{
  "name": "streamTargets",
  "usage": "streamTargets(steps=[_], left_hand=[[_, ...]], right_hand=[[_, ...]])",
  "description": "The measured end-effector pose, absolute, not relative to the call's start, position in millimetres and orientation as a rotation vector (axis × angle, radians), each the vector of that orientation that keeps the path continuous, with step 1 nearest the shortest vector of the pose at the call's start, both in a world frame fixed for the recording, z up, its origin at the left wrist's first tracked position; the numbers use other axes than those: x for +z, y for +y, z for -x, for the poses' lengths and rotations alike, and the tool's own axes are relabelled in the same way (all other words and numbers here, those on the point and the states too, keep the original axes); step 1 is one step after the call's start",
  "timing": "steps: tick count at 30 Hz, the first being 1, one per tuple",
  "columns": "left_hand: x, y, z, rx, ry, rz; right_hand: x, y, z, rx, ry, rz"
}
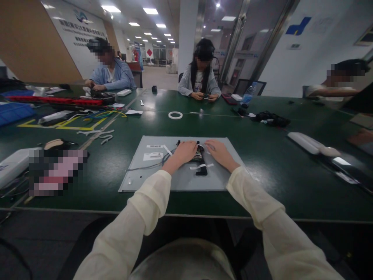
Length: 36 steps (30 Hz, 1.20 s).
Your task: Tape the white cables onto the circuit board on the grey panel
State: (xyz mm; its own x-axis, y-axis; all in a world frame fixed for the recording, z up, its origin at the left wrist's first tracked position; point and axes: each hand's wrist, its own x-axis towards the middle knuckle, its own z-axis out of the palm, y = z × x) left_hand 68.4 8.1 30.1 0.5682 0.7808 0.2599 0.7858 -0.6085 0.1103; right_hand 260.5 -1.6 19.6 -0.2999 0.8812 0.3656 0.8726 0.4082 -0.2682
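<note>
A black device with a bare circuit board (197, 156) lies on a grey flat metal panel (131, 182) in front of me. My left hand (186, 151) rests over the device's left side, its fingers lying across the top and hiding part of it. On the other side, my right hand (217, 151) touches down with bent fingers, slightly spread. A short strip of white tape (200, 145) shows between my fingertips. Lower down, a second white strip (201, 167) crosses the device's black leg (201, 171). Grey cables (145, 168) run out leftward from under my left hand.
A roll of white tape (175, 115) lies beyond the panel. Cables, a blue bin (14, 112) and a white box (17, 163) crowd the left. A long white case (304, 142) lies right. Co-workers sit around the green table (186, 203).
</note>
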Motion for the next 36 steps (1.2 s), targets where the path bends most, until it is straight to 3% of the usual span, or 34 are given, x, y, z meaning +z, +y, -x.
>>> streamTargets(steps=[12,20,36], left_hand=[[23.0,5.8,-66.4,-0.498,-1.373,2.761],[23.2,6.7,-66.7,-0.483,-1.404,2.779],[23.6,6.1,-68.9,-0.544,-1.562,2.704]], right_hand=[[13.0,-26.7,-243.0,0.014,-2.404,1.412],[11.2,-9.9,-246.6,0.286,-1.941,1.443],[14.8,3.4,-244.9,0.652,-1.539,1.415]])
